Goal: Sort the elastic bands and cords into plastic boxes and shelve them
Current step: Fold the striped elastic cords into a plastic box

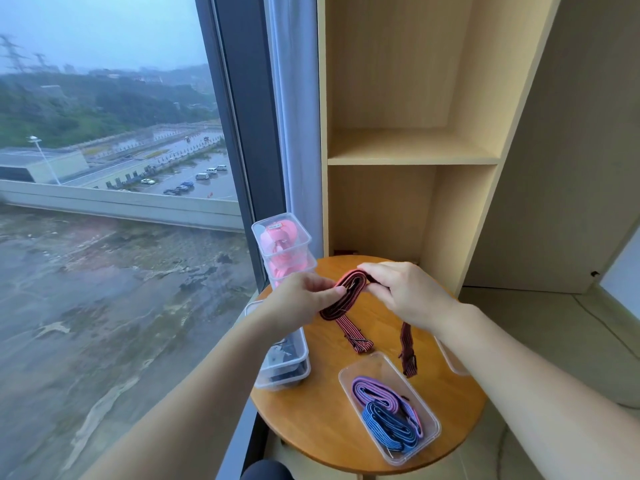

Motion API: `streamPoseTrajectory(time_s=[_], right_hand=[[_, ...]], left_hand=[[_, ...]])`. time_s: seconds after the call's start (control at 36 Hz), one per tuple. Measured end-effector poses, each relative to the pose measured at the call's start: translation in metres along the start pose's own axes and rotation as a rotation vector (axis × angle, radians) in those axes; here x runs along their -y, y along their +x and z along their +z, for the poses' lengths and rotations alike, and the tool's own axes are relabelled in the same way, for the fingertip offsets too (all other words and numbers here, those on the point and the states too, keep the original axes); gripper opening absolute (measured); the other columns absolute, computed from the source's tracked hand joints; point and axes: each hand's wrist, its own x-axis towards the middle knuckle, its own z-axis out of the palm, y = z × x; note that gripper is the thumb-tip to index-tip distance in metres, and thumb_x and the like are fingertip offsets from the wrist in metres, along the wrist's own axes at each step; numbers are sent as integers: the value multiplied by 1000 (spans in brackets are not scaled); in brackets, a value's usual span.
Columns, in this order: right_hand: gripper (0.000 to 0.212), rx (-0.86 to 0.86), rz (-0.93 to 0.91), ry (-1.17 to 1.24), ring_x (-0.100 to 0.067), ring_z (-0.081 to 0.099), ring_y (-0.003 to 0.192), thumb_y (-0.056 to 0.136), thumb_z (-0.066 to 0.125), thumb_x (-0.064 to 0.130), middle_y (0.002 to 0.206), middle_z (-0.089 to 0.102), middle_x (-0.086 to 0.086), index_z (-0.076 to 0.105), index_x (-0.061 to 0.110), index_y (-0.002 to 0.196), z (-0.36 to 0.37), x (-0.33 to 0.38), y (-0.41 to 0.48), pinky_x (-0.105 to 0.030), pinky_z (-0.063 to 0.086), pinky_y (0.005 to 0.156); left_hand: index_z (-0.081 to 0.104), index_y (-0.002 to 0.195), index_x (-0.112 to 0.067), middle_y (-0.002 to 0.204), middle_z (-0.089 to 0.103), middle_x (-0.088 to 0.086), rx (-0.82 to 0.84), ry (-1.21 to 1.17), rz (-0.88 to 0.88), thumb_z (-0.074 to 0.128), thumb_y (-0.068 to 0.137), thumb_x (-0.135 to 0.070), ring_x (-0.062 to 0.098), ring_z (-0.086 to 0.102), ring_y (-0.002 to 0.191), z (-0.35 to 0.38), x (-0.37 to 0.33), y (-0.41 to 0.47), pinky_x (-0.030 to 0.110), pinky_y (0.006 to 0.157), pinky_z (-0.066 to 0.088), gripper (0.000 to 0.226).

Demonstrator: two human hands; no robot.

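Folding the red striped band (338,307) above the counter (311,427), we pinch it with our left hand (299,301) and right hand (407,294). One clear box (362,367) already holds purple and blue bands (375,393). No box stands on the shelf (412,150) yet.

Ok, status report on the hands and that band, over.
Left hand, right hand both grip red striped band, part coiled, ends trailing over table. Open box nearby. Nothing blocking.
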Motion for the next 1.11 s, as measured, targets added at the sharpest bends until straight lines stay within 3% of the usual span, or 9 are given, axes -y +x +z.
streamPoseTrajectory(time_s=[0.14,0.22,0.31,0.36,0.47,0.64,0.83,0.94,1.11], right_hand=[[33,-42,-22,8,-25,63,100,98,56,20,110,69,-6,61,11,130,-5,2,4,-43,52,83],[33,-106,-15,58,-24,65,99,98,56,14,108,70,-8,59,9,130,-8,3,6,-44,52,83],[43,-180,25,174,7,61,86,95,56,6,99,67,4,53,9,138,-9,6,8,-17,47,80],[52,-186,69,224,11,58,77,93,55,1,92,60,12,46,11,144,-9,7,9,-5,41,74],[62,-191,88,307,-6,63,72,91,51,-4,95,59,1,39,16,149,-11,11,11,-11,47,72],[64,-196,91,336,4,58,80,90,53,-1,93,54,18,38,19,150,-6,11,5,-7,40,75],[69,-242,76,327,-5,57,108,87,69,17,116,60,4,38,20,149,-5,17,-4,-21,47,93],[61,-256,37,274,-8,60,97,88,71,28,103,64,2,46,23,143,-11,16,-11,-24,50,81],[54,-179,-19,179,-14,59,106,94,63,25,115,62,0,44,18,145,-18,11,-18,-34,50,90]], left_hand=[[71,105,-33,90,76,-6,-7,-74,44,65,91,-39,9,71,84,1,-7,5,19,70,51,16],[71,95,-31,76,74,-10,-75,-167,97,62,94,-34,0,65,61,5,-11,6,10,52,45,10],[69,99,-21,63,68,-12,-119,-297,141,57,98,-29,-1,55,44,13,-20,6,9,40,37,14],[68,101,-18,64,65,-6,-144,-352,151,56,99,-31,5,46,43,17,-25,6,14,39,34,18],[63,103,-13,56,60,-4,-208,-377,178,53,100,-32,8,43,40,19,-38,7,22,39,37,22],[55,101,-11,54,63,-1,-245,-394,197,49,102,-31,11,51,42,19,-49,4,23,43,44,21],[51,104,-7,70,71,8,-157,-608,137,50,102,-23,17,64,52,26,-54,0,23,47,52,17],[55,98,-8,76,63,11,-124,-485,108,56,99,-24,11,54,51,22,-49,-1,20,48,43,16],[59,97,-13,77,52,10,-88,-512,108,65,93,-17,12,45,58,13,-47,-2,23,56,37,8]])
